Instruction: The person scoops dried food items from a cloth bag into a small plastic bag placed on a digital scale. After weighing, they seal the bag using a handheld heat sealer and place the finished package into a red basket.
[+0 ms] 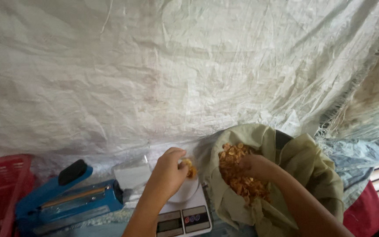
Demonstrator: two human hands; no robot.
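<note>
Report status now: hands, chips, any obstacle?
Left hand holds chips over scale. Right hand in sack. Nothing between.

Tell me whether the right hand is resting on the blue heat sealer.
No. The right hand is down in the cloth sack among the fried chips, far from the blue heat sealer.

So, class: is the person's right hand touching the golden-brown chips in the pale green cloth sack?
Touching. The head view shows the right hand resting on the golden-brown chips inside the pale green cloth sack.
</note>
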